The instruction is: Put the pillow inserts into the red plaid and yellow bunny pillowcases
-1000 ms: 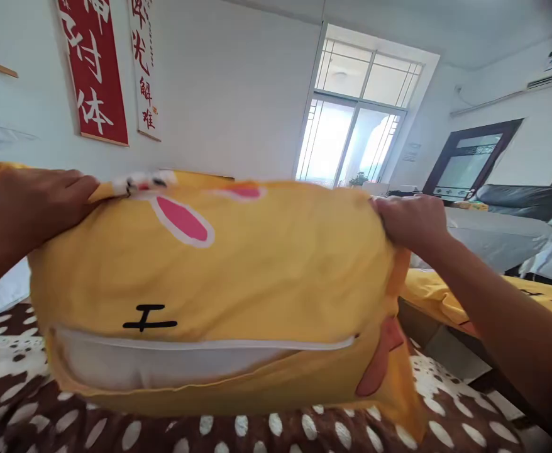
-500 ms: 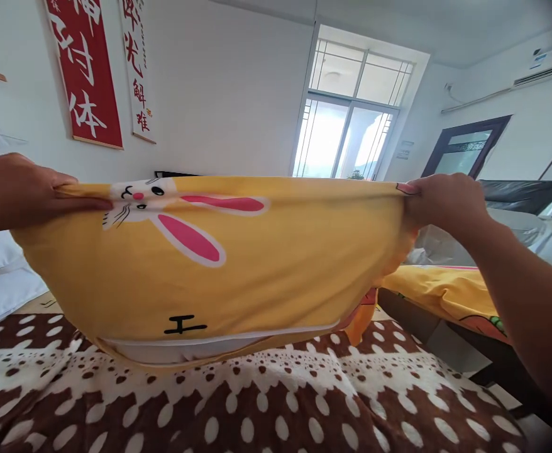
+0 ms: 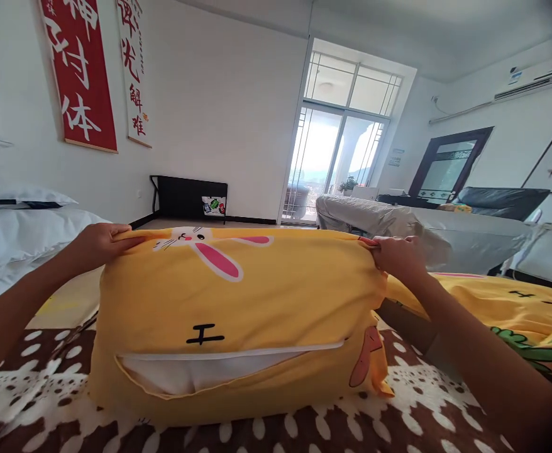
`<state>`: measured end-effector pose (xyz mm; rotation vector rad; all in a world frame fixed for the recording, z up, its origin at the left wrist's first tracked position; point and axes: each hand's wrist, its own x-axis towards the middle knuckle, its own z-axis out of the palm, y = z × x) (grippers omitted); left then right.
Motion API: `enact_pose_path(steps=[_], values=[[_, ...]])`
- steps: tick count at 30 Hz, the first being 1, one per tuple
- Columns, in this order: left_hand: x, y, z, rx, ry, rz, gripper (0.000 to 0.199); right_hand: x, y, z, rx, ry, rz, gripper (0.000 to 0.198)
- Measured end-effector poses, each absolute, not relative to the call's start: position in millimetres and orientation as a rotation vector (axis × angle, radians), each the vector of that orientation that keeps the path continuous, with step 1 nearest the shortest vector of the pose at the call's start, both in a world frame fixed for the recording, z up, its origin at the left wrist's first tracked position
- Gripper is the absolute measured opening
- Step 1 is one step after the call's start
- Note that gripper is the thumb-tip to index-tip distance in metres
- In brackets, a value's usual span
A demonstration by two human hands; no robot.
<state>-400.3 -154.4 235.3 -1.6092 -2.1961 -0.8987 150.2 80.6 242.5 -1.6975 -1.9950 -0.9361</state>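
A yellow rabbit-print cushion cover [image 3: 280, 296] stretches between my two hands, its lower edge resting on the spotted blanket. Along its front a long opening [image 3: 219, 371] gapes, with white material showing inside. My left hand [image 3: 101, 242] pinches the top left corner, near the printed rabbit face. At the top right corner, my right hand [image 3: 401, 255] grips the cloth with closed fingers. A loose orange flap [image 3: 380, 368] hangs at the cover's right side.
Beneath lies a brown and white spotted blanket [image 3: 276, 437]. White bedding [image 3: 21, 233] is piled at the left. More yellow printed fabric [image 3: 474, 296] lies on the right, beside a cardboard-coloured surface. Plastic-wrapped furniture [image 3: 474, 233] and a black panel [image 3: 182, 196] stand farther back.
Both hands have come down and closer together with the cover. It now stands on the blanket, fuller in shape, and its front opening gapes wider.
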Motion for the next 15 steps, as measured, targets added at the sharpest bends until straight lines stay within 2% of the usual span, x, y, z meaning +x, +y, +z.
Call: enact_pose_path(steps=[3,5,7,9,12,15], values=[[-409.7,-154.0,230.9,-1.442,-2.311,-0.934,0.035,135.7,67.3,222.7,-1.411,-1.873,-1.046,0.031],[-409.4,-151.3,220.5,-1.313,-2.168,-0.919,0.041,114.2,44.0,189.3,-1.020,-1.897,-1.072,0.037],[-401.1,-146.6,201.7,-1.407,-1.997,-0.878,0.050,87.1,16.4,144.0,-0.675,-2.108,-0.965,0.037],[-386.5,-140.6,176.0,-1.696,-1.910,-0.826,0.049,59.8,-2.7,100.9,-0.457,-2.485,-0.731,0.042],[-364.3,-130.0,134.3,-2.170,-1.954,-0.680,0.045,26.4,0.9,69.4,-0.622,-2.625,-0.264,0.043],[-355.7,-116.2,102.1,-2.342,-2.004,-0.604,0.049,1.1,29.2,79.9,-0.917,-2.606,0.012,0.037]])
